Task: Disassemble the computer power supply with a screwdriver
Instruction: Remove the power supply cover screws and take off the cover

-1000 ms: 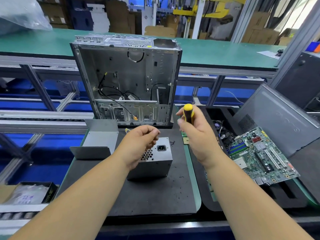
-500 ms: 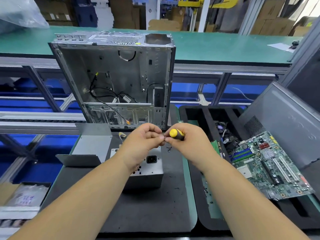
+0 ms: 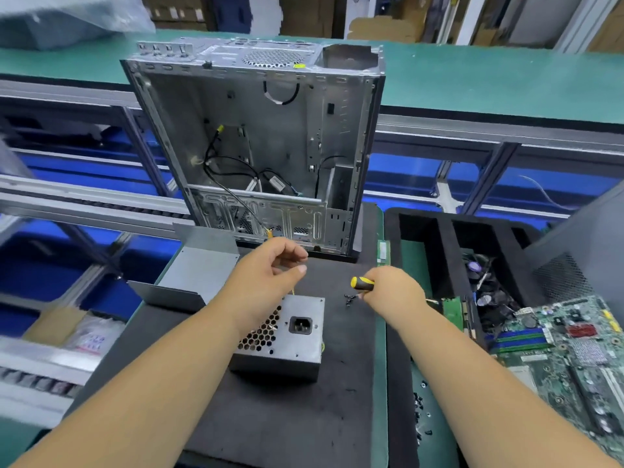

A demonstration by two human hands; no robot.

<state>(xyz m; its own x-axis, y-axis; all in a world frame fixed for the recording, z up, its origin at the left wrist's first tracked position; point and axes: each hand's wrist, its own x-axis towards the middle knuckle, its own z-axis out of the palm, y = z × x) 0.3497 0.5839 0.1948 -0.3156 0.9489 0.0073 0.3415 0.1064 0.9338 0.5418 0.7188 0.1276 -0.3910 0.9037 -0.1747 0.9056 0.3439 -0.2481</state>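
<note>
My right hand grips the screwdriver; left hand hangs loosely curled (empty) over the supply. Case at twelve, motherboard at three.

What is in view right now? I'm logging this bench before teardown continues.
Grey metal power supply box: one, grey, centre of the black mat.
Black work mat: one, black, under the box.
Open steel computer case: one, silver, upright behind the mat.
Folded grey metal cover: one, grey, left of the box.
Small black screws: a few, black, on the mat near the right hand.
Green motherboard: one, green, far right.
Yellow-and-black screwdriver: one, in the right hand.
Left hand: above the box, fingers curled.
Right hand: gripping the screwdriver.
</note>
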